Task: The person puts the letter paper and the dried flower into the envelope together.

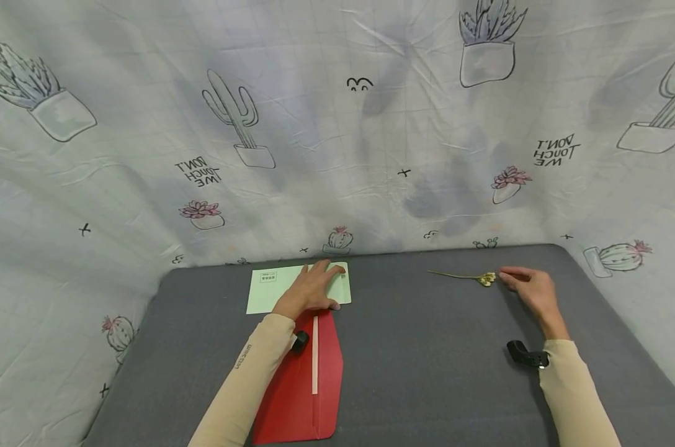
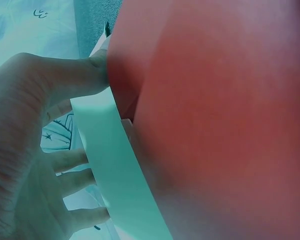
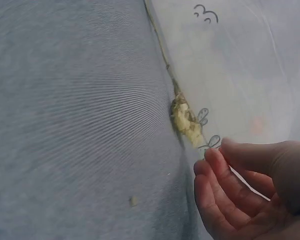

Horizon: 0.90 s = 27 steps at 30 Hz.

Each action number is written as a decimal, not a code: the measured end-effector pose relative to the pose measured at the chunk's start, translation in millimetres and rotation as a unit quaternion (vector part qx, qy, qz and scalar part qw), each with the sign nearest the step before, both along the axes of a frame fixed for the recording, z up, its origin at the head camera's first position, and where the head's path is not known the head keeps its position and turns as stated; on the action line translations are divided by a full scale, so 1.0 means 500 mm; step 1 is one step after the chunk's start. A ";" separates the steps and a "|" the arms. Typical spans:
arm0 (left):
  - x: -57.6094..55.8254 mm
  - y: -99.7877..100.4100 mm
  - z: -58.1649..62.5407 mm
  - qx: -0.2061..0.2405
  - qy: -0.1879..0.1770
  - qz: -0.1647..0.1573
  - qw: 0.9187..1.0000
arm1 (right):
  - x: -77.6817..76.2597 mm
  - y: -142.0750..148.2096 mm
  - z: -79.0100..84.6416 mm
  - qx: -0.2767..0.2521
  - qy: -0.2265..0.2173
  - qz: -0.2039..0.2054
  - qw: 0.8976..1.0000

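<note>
My left hand lies over a pale green envelope with its fingers spread, covering part of it. Its thumb reaches the border between this envelope and the pointed end of a red envelope; the other fingertips meet the green paper. The red envelope, with a pale strip along its flap, lies partly under the left forearm. On the right, a dried flower with a thin stem lies on the table. My right hand hovers just beside its yellowish head, fingers loosely bent and holding nothing.
A dark grey cloth covers the table. Behind and beside it hangs a pale curtain printed with cacti. A small pale fleck lies near the flower. A black wrist device sits on the right arm.
</note>
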State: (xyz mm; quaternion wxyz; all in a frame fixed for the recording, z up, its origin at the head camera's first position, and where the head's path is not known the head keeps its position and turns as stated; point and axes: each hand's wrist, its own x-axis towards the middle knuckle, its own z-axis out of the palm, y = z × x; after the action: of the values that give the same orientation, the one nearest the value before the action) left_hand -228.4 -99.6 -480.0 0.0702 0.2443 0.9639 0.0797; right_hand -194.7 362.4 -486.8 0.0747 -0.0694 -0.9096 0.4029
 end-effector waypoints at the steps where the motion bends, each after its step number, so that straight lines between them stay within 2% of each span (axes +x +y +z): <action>1: 0.000 0.000 0.000 0.001 0.001 -0.001 1.000 | 0.000 0.001 -0.003 -0.005 -0.002 0.002 1.000; 13: 0.002 0.000 -0.002 0.008 0.005 -0.006 1.000 | 0.006 0.007 -0.023 -0.046 -0.013 -0.011 0.999; 16: 0.001 0.000 -0.002 0.008 0.006 -0.004 1.000 | 0.007 0.002 -0.021 -0.084 -0.022 -0.004 0.996; 23: -0.002 -0.001 -0.004 0.009 0.001 -0.001 1.000 | 0.001 -0.035 -0.005 -0.217 -0.035 0.024 0.975; 27: -0.003 -0.003 -0.003 0.013 0.005 0.000 1.000 | -0.014 -0.069 0.004 -0.252 -0.042 0.038 0.966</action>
State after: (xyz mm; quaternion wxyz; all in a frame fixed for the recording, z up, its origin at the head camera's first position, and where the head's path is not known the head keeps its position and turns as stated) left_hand -229.9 -101.1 -481.6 0.0624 0.2457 0.9631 0.0908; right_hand -201.6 328.0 -484.7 0.0018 -0.0683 -0.7828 0.6185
